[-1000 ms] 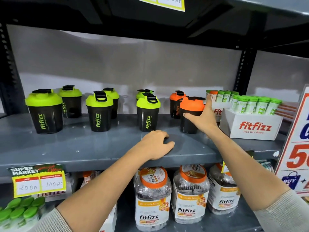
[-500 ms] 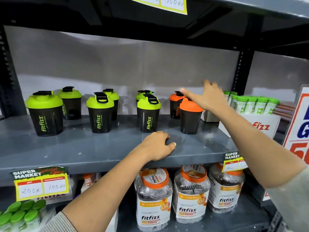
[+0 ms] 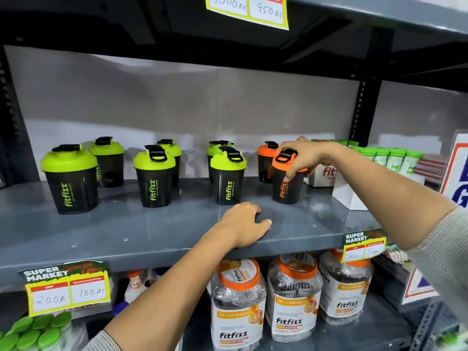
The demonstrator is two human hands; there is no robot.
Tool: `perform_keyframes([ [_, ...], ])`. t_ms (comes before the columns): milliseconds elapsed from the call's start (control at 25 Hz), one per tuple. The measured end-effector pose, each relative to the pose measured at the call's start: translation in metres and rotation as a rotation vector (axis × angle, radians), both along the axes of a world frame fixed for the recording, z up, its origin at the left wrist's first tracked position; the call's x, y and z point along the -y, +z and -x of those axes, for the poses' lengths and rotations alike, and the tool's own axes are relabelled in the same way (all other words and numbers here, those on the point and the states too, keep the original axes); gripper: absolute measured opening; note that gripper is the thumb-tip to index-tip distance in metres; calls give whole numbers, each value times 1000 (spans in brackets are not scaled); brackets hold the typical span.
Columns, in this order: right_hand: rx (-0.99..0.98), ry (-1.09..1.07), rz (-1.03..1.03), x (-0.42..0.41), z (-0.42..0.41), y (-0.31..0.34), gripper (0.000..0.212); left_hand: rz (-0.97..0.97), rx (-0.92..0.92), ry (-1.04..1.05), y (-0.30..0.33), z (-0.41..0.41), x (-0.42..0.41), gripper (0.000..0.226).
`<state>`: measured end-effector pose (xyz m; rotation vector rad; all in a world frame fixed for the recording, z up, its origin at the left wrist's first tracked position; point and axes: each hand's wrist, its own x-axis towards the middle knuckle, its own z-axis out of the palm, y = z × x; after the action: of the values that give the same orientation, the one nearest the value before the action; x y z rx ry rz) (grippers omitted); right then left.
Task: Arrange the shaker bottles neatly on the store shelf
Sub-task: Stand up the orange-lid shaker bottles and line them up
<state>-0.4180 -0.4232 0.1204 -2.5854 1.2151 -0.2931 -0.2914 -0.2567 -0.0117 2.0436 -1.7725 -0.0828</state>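
Note:
Black shaker bottles stand in pairs on the grey shelf [image 3: 126,231]. Three front ones have green lids: left [image 3: 69,178], middle [image 3: 154,176], centre [image 3: 228,176], each with another green-lidded bottle behind. At the right stands the front orange-lidded shaker [image 3: 285,183], its logo facing forward, with a second orange-lidded shaker [image 3: 266,160] behind it. My right hand [image 3: 304,158] grips the front orange shaker from above, fingers around its lid. My left hand [image 3: 243,224] rests on the shelf's front edge, fingers curled, holding nothing.
A white Fitfizz display box [image 3: 349,196] with green-capped tubes [image 3: 390,158] stands right of the orange shakers. Large Fitfizz jars [image 3: 238,300] fill the shelf below. Price tags [image 3: 67,290] hang on the shelf edge. A signboard [image 3: 458,178] stands at far right.
My right hand moved from behind the front orange shaker to its lid and closed on it; the bottle's logo now faces forward. My left hand stayed on the shelf edge.

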Motion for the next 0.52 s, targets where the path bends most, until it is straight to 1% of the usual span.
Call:
perform_keyframes([
  [80,11,67,-72,10,5,0,73,7,-10,-2,0,0,0,60],
  [200,39,151,-130,14,9,0,76,6,-28,8,0,1,1,60],
  [400,12,217,-11,21,17,-5,82,0,-37,38,-1,0,4,60],
  [480,18,233,31,26,19,-8,91,12,-46,46,-2,0,3,59],
  [520,32,240,31,28,21,-9,100,18,-56,48,-3,0,2,58],
])
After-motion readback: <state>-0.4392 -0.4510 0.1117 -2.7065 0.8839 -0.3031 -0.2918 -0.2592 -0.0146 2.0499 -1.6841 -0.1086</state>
